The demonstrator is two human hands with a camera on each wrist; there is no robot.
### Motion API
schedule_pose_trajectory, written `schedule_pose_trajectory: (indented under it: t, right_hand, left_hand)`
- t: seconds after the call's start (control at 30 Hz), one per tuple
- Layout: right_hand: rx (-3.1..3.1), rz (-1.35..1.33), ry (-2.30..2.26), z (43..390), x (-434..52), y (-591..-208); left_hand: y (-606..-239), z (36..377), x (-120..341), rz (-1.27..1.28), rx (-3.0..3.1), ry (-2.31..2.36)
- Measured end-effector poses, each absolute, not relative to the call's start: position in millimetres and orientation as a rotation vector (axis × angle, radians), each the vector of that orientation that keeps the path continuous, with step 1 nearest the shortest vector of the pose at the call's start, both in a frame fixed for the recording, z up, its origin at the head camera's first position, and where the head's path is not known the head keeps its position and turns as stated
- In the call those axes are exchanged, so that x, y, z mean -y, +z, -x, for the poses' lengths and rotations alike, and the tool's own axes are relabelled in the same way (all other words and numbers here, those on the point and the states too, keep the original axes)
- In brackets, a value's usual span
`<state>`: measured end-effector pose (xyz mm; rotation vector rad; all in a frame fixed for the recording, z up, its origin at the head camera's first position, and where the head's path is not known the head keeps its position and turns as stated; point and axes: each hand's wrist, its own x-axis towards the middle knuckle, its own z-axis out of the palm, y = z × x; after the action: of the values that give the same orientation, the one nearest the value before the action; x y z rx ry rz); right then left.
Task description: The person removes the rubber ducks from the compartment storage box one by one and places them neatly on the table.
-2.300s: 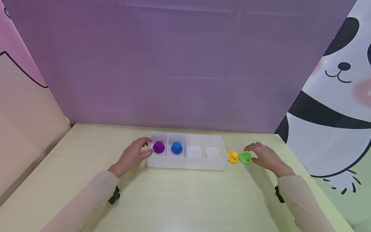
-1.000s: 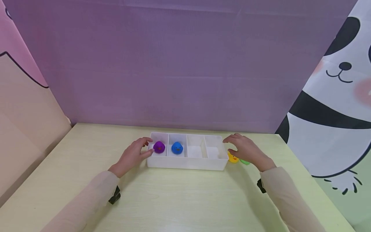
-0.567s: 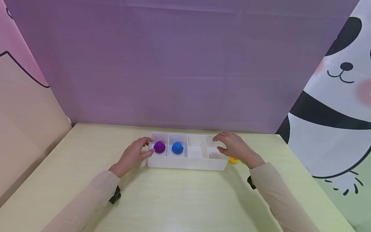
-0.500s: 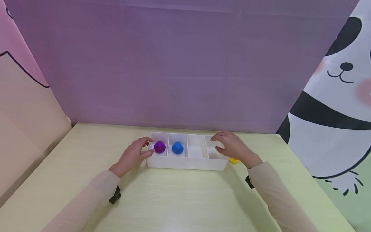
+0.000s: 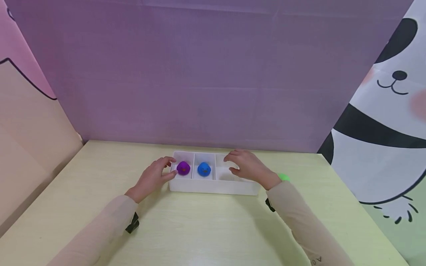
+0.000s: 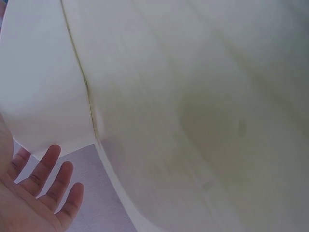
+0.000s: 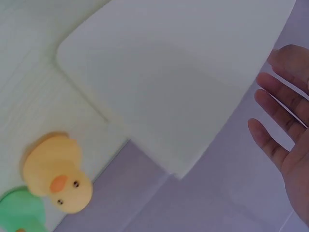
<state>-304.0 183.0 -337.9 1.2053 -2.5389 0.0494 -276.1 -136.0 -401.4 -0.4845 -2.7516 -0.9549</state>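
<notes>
A white divided box (image 5: 213, 187) lies lengthwise on the table. In its leftmost compartment sits a purple rubber duck (image 5: 183, 168), with a blue rubber duck (image 5: 204, 169) in the one beside it. My left hand (image 5: 152, 178) is at the box's left end, fingers loosely bent and thumb by the rim. Over the right-hand compartments hovers my right hand (image 5: 249, 168), fingers apart and holding nothing. A yellow rubber duck (image 7: 52, 169) stands outside the box's right end in the right wrist view; my right hand and arm hide it from the head view. Beside it is a green rubber duck (image 5: 284, 177), partly covered.
The pale wooden table (image 5: 199, 225) runs back to a purple backdrop (image 5: 206, 81). A panda picture (image 5: 386, 147) covers the right side, and a pink and beige panel (image 5: 30, 140) stands at the left.
My right hand has moved left, from beside the green duck to over the box's right-hand compartments. The left hand, the box and the ducks have stayed where they were.
</notes>
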Motion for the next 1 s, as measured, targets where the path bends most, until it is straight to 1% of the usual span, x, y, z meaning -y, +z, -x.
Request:
schedule_pose_trajectory:
  t: [0.67,1.0]
  right_hand:
    - [2.619,-1.219,-0.024,319,-128,-343]
    - [2.591,-1.258,-0.079,329,-113,-355]
  left_hand:
    - [-398,276,135,0.462,2.763,-0.937]
    - [-399,275,136,0.474,2.753,-0.934]
